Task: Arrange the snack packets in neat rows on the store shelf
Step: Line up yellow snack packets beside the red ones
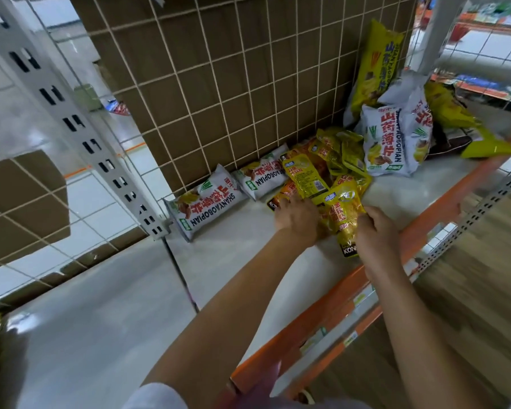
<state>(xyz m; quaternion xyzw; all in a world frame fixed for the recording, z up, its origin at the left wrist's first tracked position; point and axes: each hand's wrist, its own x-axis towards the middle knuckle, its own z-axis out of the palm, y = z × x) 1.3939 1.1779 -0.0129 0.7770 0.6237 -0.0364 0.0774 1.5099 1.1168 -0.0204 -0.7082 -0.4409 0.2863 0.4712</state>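
Observation:
A loose heap of small yellow and orange snack packets (331, 169) lies in the middle of the white shelf (248, 246). My left hand (297, 218) presses on the heap's near left side, fingers over an orange packet. My right hand (376, 228) grips the lower edge of a yellow packet (344, 214) at the front of the heap. Two white packets (208, 202) (263, 175) lie flat in a row against the wire grid back. Larger white bags (396, 137) and a tall yellow bag (375, 63) are piled at the right.
A wire grid panel (219, 84) backed by brown board closes the rear. An orange front rail (337, 296) with price tags edges the shelf. A grey slotted upright (71, 122) stands at left. Another yellow bag (466, 128) lies over a dark packet at the far right.

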